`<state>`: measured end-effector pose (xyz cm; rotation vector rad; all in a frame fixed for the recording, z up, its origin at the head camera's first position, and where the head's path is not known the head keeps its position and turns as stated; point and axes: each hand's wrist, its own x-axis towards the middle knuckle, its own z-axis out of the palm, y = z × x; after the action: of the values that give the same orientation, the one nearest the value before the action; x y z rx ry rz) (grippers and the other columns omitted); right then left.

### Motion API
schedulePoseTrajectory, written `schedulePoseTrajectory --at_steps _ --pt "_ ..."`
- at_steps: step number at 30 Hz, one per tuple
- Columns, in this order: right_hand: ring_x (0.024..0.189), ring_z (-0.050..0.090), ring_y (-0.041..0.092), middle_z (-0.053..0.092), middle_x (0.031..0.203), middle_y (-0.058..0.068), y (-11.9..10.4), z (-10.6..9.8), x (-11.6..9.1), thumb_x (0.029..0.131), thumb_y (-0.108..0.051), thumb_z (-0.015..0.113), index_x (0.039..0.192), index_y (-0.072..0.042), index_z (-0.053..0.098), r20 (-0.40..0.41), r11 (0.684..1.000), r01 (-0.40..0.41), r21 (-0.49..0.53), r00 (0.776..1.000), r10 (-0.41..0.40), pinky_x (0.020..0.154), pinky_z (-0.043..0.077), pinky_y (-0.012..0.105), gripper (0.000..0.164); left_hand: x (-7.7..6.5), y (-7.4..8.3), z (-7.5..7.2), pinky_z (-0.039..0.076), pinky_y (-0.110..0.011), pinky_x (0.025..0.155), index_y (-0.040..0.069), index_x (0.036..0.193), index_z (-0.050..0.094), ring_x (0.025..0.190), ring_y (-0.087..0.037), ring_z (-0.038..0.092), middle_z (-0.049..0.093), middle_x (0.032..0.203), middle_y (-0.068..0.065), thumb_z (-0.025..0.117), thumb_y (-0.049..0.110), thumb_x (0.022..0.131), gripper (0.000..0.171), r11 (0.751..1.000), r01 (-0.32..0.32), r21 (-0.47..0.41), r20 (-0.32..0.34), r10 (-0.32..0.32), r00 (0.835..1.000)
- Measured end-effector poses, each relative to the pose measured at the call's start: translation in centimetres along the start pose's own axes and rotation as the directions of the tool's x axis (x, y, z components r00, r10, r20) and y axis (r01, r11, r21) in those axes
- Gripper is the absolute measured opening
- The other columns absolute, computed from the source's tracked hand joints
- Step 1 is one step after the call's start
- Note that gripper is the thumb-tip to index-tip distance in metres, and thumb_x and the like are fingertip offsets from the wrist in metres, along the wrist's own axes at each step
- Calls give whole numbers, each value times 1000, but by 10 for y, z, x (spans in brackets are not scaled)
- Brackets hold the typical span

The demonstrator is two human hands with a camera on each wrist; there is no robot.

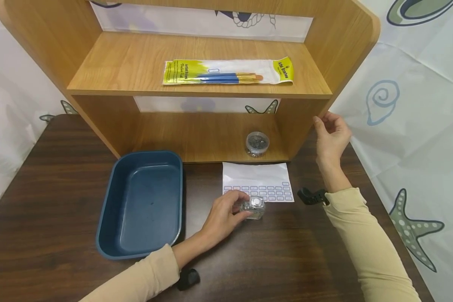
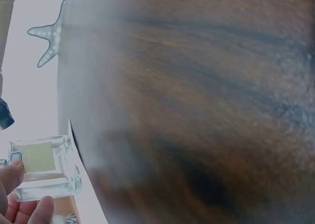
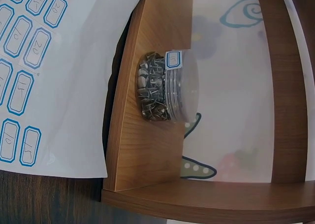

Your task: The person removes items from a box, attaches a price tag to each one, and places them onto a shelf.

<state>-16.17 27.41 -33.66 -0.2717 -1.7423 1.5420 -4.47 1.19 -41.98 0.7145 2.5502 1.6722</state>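
In the head view my left hand (image 1: 220,214) holds a square clear glass bottle (image 1: 254,208) above the table, fingers and thumb about its left side. The left wrist view shows this bottle (image 2: 47,167) with a pale yellow-green panel and a small blue-framed sticker (image 2: 16,156), my thumb touching the sticker. My right hand (image 1: 333,136) is at the front edge of the wooden shelf's right side panel (image 1: 303,119), thumb against the edge and fingers curled behind it. A round clear jar of metal pins (image 1: 257,144) stands on the lower shelf; its sticker (image 3: 173,60) shows in the right wrist view.
A white sheet of blue-framed labels (image 1: 256,174) lies before the shelf. A dark blue plastic bin (image 1: 107,205) stands to the left. Packaged paintbrushes (image 1: 228,72) lie on the upper shelf. Black straps hang at both wrists.
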Motion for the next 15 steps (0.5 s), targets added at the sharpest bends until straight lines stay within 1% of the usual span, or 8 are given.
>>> schedulePoseTrajectory --at_steps 6,8,12,15 --pt "78 57 4 64 81 -20 -1 -1 -1 92 5 71 95 -7 71 3 1000 -1 2 1000 1 73 48 18 13 -1 13 -7 62 -34 86 0 103 69 101 -30 71 71 105 -16 82 -3 82 25 1000 -3 -19 13 3 1000" --pt "78 57 4 64 81 -20 -2 -1 -1 92 5 71 95 -7 72 3 1000 -2 7 1000 2 73 48 18 12 0 17 -9 62 -33 86 0 103 69 100 -29 71 71 104 -16 82 -2 82 24 1000 -6 -22 19 7 1000" --pt "77 57 3 64 80 -19 -3 -1 -1 91 5 71 92 -10 71 -1 1000 4 11 1000 -4 72 47 17 15 1 26 -17 62 -28 85 -1 104 69 99 -29 72 72 103 -16 82 -1 83 25 1000 -1 -31 39 2 999" --pt "75 57 3 64 80 -19 -4 0 -2 91 5 72 90 -11 72 -8 1000 5 13 1000 -5 71 47 16 16 3 33 -24 61 -27 86 -3 105 68 101 -30 73 72 104 -18 81 -2 83 25 998 18 -64 57 -15 998"
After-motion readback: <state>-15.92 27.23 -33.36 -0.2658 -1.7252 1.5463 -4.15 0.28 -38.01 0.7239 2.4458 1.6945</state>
